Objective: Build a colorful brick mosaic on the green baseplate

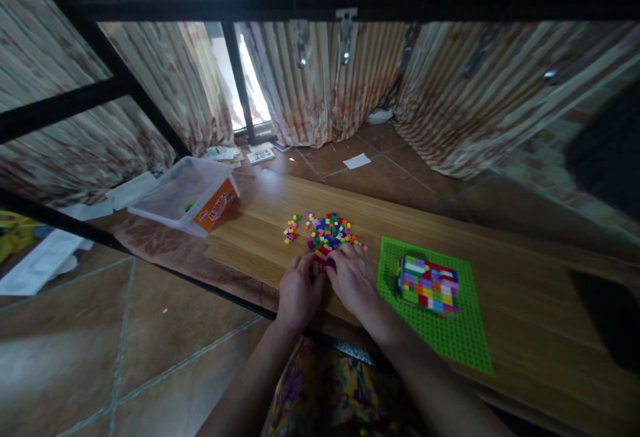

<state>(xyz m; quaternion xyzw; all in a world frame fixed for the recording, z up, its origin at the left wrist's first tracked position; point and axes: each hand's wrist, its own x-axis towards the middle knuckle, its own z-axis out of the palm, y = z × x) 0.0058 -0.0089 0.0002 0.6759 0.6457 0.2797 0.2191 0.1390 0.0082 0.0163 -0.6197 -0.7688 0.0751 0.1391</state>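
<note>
My left hand [300,288] and my right hand [353,273] meet at the near edge of a pile of small coloured building bricks [330,229]. Both have their fingers closed around a few joined red and pink bricks [323,260], partly hidden by the fingertips. To the right lies a green baseplate [440,343]. On it stands a block built of many-coloured bricks [429,283]. A smaller loose group of bricks [291,229] lies left of the main pile.
The wooden bench top [260,243] carries everything. A clear plastic box [175,187] with an orange label stands at its left end. A dark flat object [607,317] lies at the right. A black metal frame [320,2] crosses in front of curtains; papers [357,161] lie on the tiled floor.
</note>
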